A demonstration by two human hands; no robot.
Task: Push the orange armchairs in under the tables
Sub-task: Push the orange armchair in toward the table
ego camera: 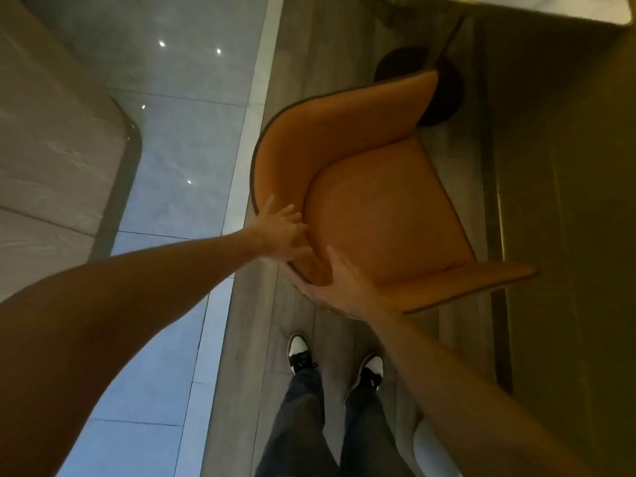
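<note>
An orange armchair (375, 208) with dark piping stands on the wood-look floor, its seat facing right and its curved back toward me. My left hand (282, 232) grips the top edge of the backrest, fingers curled over it. Just below, my right hand (335, 284) holds the same rim, thumb on the inner side. A white table (537, 6) shows only as a corner at the top right; its dark round base (402, 68) sits behind the chair's far arm.
My two feet (335, 359) in black-and-white shoes stand close behind the chair. A pale strip separates the wood floor from glossy grey tiles (179, 139) on the left. A rounded grey counter (58, 139) fills the far left. An olive-toned surface (568, 218) runs along the right.
</note>
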